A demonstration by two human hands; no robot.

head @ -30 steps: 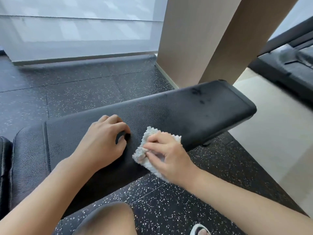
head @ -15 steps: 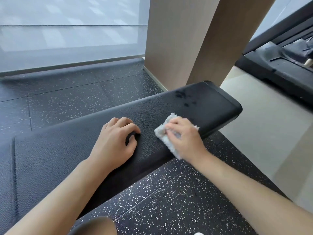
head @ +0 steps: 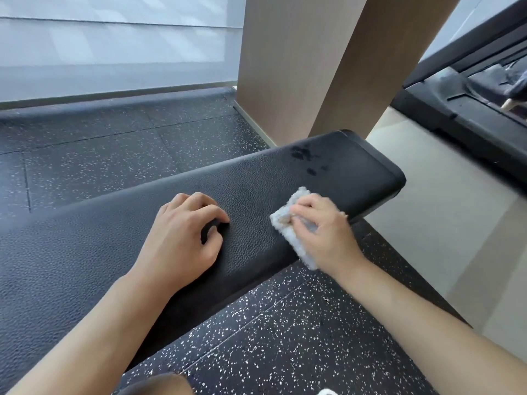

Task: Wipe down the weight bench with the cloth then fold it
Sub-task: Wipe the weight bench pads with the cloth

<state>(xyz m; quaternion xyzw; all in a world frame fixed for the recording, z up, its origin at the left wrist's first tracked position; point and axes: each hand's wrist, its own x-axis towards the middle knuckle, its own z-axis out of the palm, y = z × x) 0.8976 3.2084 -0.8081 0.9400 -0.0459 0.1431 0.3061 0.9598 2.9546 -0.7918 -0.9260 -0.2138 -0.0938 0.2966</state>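
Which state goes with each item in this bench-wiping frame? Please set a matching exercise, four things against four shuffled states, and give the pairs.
Things:
1. left hand
2. right hand
3. white cloth
4. dark wet marks

States:
A. pressed against the near edge of the weight bench
B. on the bench pad near its far end, beyond the cloth
C. fingers curled, resting on the pad, holding nothing
D. gripping the cloth

Pairs: 1-C, 2-D, 3-A, 4-B
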